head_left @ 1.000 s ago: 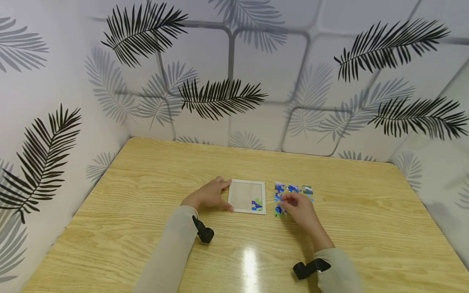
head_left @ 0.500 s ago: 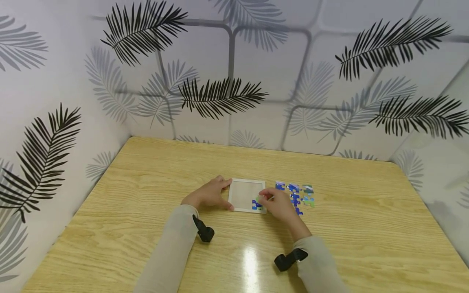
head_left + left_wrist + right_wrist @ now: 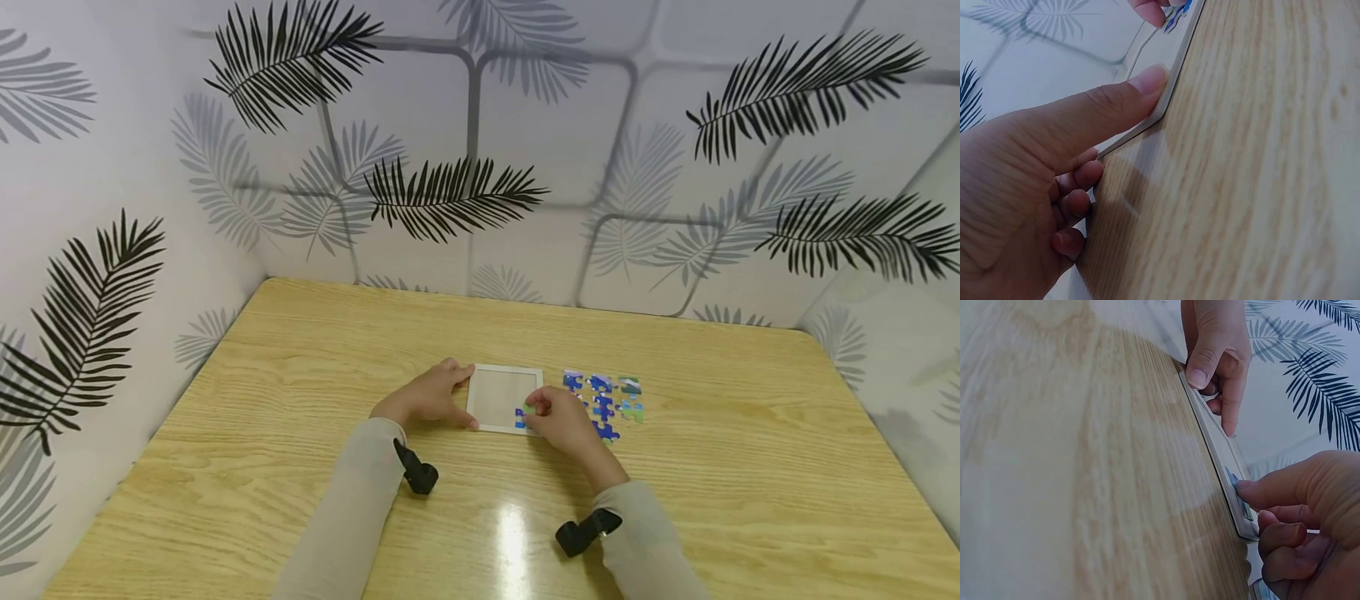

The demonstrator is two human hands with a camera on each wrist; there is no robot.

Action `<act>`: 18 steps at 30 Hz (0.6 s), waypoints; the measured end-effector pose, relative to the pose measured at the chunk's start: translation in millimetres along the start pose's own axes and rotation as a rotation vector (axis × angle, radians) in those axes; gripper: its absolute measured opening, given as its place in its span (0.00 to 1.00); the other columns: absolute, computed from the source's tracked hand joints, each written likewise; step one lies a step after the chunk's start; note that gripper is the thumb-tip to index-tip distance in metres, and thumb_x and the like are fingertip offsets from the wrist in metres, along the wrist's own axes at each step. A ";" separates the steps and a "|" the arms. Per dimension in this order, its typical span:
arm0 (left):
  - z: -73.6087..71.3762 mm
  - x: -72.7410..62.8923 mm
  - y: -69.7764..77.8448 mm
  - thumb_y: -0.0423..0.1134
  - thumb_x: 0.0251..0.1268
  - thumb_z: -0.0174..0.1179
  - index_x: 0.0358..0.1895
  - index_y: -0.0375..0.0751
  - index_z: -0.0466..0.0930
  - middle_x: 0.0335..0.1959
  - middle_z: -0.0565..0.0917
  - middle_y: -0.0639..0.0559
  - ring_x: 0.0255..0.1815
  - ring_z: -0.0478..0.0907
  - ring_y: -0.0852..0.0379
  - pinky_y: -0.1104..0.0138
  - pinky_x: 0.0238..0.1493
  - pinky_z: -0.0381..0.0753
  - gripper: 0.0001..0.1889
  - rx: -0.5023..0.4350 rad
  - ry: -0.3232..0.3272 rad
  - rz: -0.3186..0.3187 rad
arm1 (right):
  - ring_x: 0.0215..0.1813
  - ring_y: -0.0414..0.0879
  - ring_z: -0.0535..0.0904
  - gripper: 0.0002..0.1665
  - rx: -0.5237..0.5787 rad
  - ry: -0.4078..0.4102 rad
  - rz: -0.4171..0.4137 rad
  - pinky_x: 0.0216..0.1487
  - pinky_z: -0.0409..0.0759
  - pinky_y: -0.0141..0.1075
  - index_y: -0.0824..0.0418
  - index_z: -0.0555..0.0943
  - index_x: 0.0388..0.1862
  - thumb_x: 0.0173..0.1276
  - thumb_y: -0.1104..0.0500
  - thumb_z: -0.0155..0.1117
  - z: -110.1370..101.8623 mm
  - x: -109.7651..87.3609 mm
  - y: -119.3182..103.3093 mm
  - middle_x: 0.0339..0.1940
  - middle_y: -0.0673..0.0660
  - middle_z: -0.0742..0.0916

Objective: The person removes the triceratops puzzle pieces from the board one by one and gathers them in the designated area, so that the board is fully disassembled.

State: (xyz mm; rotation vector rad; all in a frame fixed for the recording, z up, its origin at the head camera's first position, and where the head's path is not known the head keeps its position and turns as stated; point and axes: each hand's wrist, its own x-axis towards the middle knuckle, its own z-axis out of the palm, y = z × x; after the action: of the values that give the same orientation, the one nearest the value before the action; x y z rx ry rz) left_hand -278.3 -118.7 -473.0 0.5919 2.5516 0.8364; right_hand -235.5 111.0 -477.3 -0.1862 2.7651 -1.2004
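A square, pale puzzle tray (image 3: 506,368) lies on the table, with blue and green jigsaw pieces (image 3: 519,419) in its near right corner. My left hand (image 3: 429,395) holds the tray's left side, index finger at the far corner and thumb at the near one. In the left wrist view that thumb (image 3: 1147,81) rests on the rim, the other fingers bent beside the edge. Over the near right corner, my right hand (image 3: 566,421) pinches a blue puzzle piece (image 3: 1232,477) between thumb and index finger, low at the tray. The fingertips partly hide the piece.
Several loose jigsaw pieces (image 3: 603,407) lie in rows right of the tray, some hidden behind my right hand. A light wooden table (image 3: 720,467) reaches back to a leaf-patterned wall (image 3: 420,125). Each wrist wears a black camera (image 3: 577,535).
My right hand has moved left from the loose pieces to the tray's near right corner, now lower over it. The left hand keeps its place on the tray.
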 end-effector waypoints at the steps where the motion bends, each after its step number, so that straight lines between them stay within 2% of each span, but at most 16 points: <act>1: 0.0 -0.1 0.1 0.51 0.46 0.74 0.74 0.41 0.53 0.50 0.67 0.53 0.52 0.65 0.56 0.62 0.60 0.64 0.52 -0.004 -0.001 -0.001 | 0.29 0.44 0.68 0.09 -0.002 0.000 -0.004 0.29 0.66 0.34 0.66 0.81 0.39 0.59 0.66 0.68 -0.2 -0.2 -0.2 0.26 0.53 0.75; 7: 1.0 0.9 -1.3 0.49 0.45 0.74 0.74 0.42 0.53 0.47 0.67 0.54 0.48 0.64 0.56 0.63 0.57 0.65 0.53 -0.025 -0.003 -0.003 | 0.29 0.46 0.68 0.11 -0.018 0.009 0.000 0.29 0.66 0.35 0.64 0.79 0.40 0.58 0.65 0.69 -0.8 -0.8 -0.9 0.27 0.54 0.75; 18: 0.4 0.2 -0.7 0.50 0.45 0.74 0.74 0.41 0.53 0.47 0.67 0.54 0.48 0.65 0.56 0.63 0.58 0.65 0.53 -0.040 -0.004 0.003 | 0.32 0.47 0.69 0.13 0.003 0.031 0.000 0.32 0.68 0.36 0.63 0.76 0.40 0.58 0.65 0.69 0.8 -2.7 -2.0 0.32 0.56 0.77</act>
State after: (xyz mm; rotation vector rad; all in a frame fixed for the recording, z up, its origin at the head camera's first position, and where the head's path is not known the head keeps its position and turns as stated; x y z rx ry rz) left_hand -278.5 -118.9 -473.7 0.5845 2.5248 0.8845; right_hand -232.6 109.6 -476.2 -0.1690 2.7896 -1.2173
